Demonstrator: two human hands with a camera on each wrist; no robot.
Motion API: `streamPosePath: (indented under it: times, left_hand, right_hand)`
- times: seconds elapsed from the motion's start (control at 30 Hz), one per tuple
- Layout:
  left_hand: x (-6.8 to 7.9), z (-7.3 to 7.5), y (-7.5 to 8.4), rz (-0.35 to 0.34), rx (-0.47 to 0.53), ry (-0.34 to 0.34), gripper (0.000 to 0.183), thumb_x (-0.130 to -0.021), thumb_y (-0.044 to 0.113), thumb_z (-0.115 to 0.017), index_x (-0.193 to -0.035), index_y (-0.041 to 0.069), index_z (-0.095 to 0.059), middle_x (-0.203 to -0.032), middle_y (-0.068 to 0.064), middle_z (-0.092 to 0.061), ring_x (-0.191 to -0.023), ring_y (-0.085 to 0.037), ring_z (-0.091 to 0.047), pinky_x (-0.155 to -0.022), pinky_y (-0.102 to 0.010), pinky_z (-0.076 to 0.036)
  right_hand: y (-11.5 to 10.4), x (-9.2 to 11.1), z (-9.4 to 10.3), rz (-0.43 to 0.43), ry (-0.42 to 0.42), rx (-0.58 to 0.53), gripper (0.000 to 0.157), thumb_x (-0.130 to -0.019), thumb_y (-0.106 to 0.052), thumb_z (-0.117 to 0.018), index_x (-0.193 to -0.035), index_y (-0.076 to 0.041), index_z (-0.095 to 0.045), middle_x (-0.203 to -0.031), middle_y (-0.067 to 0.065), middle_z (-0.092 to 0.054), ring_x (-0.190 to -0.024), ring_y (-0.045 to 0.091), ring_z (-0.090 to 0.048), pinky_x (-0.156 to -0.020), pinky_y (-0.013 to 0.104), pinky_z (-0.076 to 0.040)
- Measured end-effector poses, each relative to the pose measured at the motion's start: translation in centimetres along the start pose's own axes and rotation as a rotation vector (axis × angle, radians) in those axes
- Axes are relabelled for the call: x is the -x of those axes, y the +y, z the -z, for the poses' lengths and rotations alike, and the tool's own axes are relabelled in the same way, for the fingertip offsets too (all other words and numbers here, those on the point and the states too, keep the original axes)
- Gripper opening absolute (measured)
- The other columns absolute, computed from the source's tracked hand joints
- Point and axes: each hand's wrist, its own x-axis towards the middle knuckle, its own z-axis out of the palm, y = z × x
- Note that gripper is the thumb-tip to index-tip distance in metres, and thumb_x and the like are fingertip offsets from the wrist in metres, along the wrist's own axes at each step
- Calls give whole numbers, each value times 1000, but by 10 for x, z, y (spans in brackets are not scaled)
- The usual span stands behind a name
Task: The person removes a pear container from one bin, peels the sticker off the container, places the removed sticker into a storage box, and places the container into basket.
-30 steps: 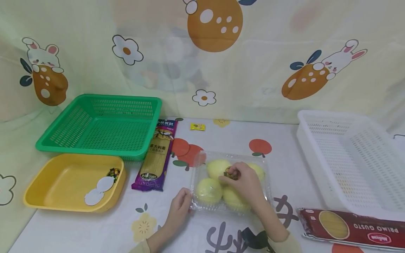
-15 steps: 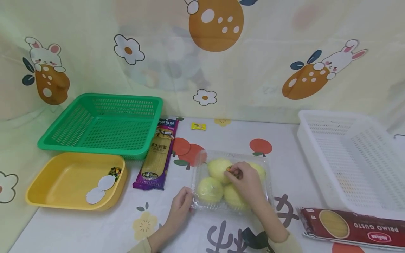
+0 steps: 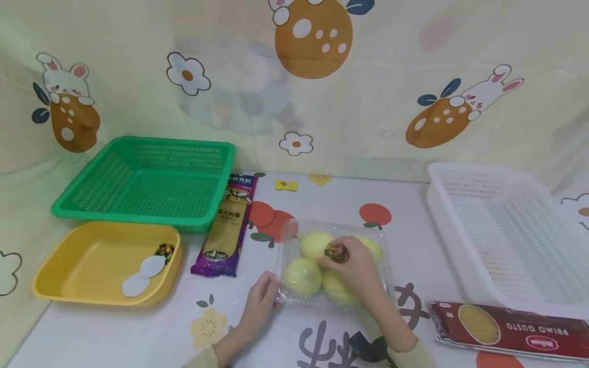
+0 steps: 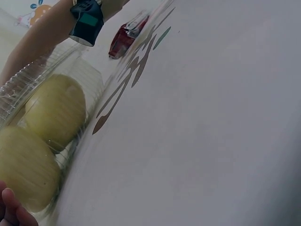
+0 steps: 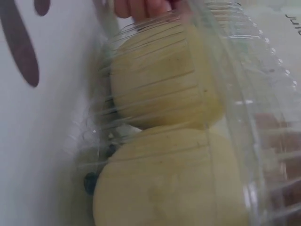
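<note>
A clear plastic clamshell box holds several pale yellow, rounded fruits. My left hand grips its front left corner, thumb uppermost. Over the lid, my right hand pinches a round dark-and-gold sticker between thumb and forefinger; part of the sticker is hidden by the fingers. In the left wrist view, left fingertips show beside the box's wall. The right wrist view shows two fruits close up through the ribbed plastic, with the left hand's fingers at the far end.
Left of the box lie a purple pasta packet, a green basket and a yellow bin containing two white discs. A small yellow packet lies behind. To the right are a white basket and red pasta packet.
The right fingers lift and tilt slightly, hiding most of the sticker's face half a second ago; now its face shows again. The left hand stays at the box corner. The head view shifts slightly.
</note>
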Motion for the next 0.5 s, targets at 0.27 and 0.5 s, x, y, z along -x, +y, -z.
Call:
streamPosePath:
  times: [0.27, 0.5]
  left_hand:
    - [-1, 0, -4, 6, -6, 9, 13, -94, 0, -37, -86, -3, -47, -69, -4, -46, -58, -16, -48, -53, -29, -48]
    - [-2, 1, -5, -8, 15, 8, 13, -94, 0, -38, -85, -4, -47, -68, -4, -45, -58, -13, -46, -52, -29, -48]
  right_hand:
    - [-2, -3, -3, 4, 6, 52, 19, -72, -14, -75, -77, -5, -59, -69, -1, -48, -64, 14, -44, -57, 27, -41]
    - [1, -1, -6, 187, 119, 96, 5, -71, 0, -70, -72, -3, -66, -70, -1, -53, -61, 11, -48, -55, 26, -45]
